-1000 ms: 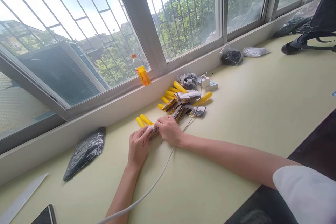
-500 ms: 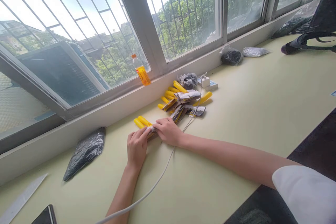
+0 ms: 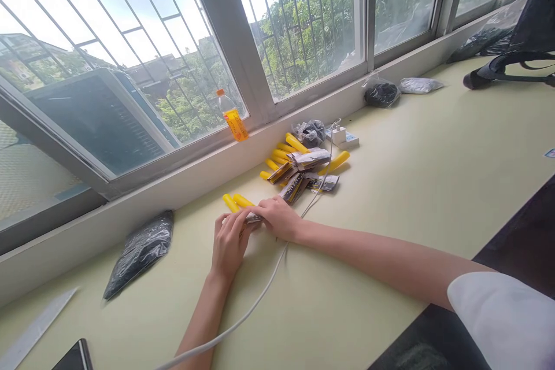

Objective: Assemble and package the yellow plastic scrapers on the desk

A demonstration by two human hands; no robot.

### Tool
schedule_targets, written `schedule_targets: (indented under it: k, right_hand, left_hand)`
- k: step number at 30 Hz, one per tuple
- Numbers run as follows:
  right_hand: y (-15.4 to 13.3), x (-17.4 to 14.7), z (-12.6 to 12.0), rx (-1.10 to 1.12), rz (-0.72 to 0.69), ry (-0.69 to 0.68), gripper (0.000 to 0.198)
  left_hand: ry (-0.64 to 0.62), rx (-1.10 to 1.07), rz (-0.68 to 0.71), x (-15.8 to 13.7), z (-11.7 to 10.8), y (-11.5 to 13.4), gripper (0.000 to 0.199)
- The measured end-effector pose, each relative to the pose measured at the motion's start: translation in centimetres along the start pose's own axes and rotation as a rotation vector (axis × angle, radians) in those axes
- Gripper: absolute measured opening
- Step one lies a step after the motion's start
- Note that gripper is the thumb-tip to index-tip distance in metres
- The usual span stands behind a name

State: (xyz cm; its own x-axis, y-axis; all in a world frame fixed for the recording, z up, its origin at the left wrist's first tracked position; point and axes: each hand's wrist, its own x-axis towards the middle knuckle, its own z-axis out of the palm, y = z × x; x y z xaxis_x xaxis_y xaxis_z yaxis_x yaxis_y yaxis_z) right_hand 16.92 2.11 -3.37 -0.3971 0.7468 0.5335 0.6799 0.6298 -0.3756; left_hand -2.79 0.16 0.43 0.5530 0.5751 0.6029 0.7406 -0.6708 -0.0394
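Both hands close on a printed card wrapper (image 3: 254,218) low over the table, with two yellow tube-like handles (image 3: 231,203) sticking out beyond it. My left hand (image 3: 229,241) has its fingers bent over the wrapper's left end. From the right, my right hand (image 3: 278,217) presses its fingers on the other end. Their palms and fingertips hide most of the item, so its kind does not show. Just past my right hand lies a pile of similar yellow handles (image 3: 296,143) with folded dark and white card wrappers (image 3: 310,158).
A white cable (image 3: 260,299) runs across the table beneath my right wrist to a white charger (image 3: 338,136). A black plastic-wrapped packet (image 3: 141,254) lies left, a phone (image 3: 74,356) near the front. An orange drink bottle (image 3: 235,121) stands on the window ledge.
The two yellow handles have spread apart and tilted in my hands. My left hand has shifted slightly right and turned with the wrapper. The pile has stayed put.
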Motion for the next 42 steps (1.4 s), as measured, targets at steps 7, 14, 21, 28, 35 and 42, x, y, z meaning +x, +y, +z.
schedule_targets:
  k: [7, 14, 21, 28, 35, 42]
  right_hand:
    - [0.2, 0.3, 0.1, 0.074, 0.092, 0.055, 0.048]
    - [0.7, 0.6, 0.5, 0.222, 0.135, 0.139, 0.043]
    - [0.1, 0.3, 0.2, 0.156, 0.122, 0.084, 0.044]
    - [0.0, 0.3, 0.1, 0.122, 0.070, 0.041, 0.042]
    - [0.1, 0.3, 0.2, 0.185, 0.039, 0.043, 0.035]
    - [0.1, 0.3, 0.2, 0.179, 0.021, 0.035, 0.036]
  left_hand:
    - [-0.057, 0.058, -0.307, -0.2, 1.4, -0.9, 0.049]
    - [-0.191, 0.240, -0.208, 0.2, 0.6, -0.1, 0.047]
    - [-0.280, 0.248, -0.341, 0.4, 0.3, 0.3, 0.048]
    - [-0.291, 0.254, -0.351, 0.4, 0.3, 0.7, 0.047]
    - [-0.305, 0.276, -0.329, 0.0, 0.6, 0.3, 0.035]
    - [-0.350, 0.329, -0.340, 0.2, 0.6, 0.4, 0.031]
